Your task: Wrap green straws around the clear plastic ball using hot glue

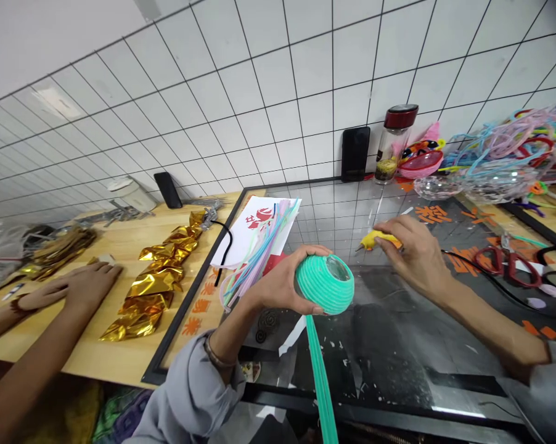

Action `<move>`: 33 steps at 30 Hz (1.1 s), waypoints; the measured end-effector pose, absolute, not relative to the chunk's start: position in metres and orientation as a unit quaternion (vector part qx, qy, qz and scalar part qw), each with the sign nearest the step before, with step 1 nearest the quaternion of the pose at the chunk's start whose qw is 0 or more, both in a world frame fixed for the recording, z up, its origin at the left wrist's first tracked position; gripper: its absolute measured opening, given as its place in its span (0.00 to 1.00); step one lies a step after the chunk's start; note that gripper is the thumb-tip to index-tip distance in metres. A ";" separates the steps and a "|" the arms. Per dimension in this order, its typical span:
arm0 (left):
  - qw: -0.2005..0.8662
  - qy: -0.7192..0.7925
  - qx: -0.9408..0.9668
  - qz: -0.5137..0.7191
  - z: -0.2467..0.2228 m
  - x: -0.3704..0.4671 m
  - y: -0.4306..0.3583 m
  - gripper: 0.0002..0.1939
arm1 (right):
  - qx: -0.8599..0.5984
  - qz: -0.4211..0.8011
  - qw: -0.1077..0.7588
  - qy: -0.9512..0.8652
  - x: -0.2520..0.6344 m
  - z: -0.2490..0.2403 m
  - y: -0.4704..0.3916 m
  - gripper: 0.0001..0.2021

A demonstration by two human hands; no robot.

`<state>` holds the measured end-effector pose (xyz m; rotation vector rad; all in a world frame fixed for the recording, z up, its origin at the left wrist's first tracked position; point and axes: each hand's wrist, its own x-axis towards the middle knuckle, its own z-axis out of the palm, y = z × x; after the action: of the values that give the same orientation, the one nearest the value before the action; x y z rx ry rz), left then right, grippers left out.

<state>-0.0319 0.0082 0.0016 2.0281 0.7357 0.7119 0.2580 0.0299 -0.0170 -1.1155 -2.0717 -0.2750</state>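
Head view, the only feed I have. My left hand [285, 280] grasps the green ball [327, 287] from its left side, fingers curled over the top, thumb along the lower edge. Ball is held up above the dark glass tabletop [389, 345], near the middle of the view, wound in ridged cord, a clear round patch facing up and right. Below it a green strip [322, 382] runs down past the table's near edge; whether it joins the ball I cannot tell.

My right hand [417, 256] pinches the yellow tool [370, 239] between thumb and fingers, nozzle pointing left, apart from the ball.

Left of the ball: pastel strands [254, 253], lying partly over a white sheet [238, 219] with red cut-outs. Further left, crumpled gold foil [151, 296] on the wooden table [106, 336], and beyond it a co-worker's hands [90, 287], resting close together.

Right side: red-handled scissors [506, 246] beside orange cut-outs [433, 214]. Against the tiled wall [306, 92]: a phone [355, 154], a lidded bottle [387, 163] just beside it, then a tangled pile [513, 145] of coloured strands.
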 end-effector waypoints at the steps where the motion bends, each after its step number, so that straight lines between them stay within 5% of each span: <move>1: 0.421 0.298 0.810 0.280 0.002 -0.032 0.008 0.45 | -0.394 -0.050 0.402 -0.825 0.248 -0.007 0.023 0.08; 8: 0.418 0.327 0.801 0.276 0.000 -0.030 0.006 0.49 | -0.285 -0.019 0.373 -0.883 0.200 0.030 0.002 0.10; 33: 0.407 0.314 0.812 0.276 0.003 -0.027 0.002 0.45 | -0.278 -0.076 0.332 -0.898 0.198 0.026 0.004 0.11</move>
<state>-0.0273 0.0024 0.0027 2.0487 0.7913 0.6951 0.1975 0.0040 0.0261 -0.7254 -2.3467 -0.1982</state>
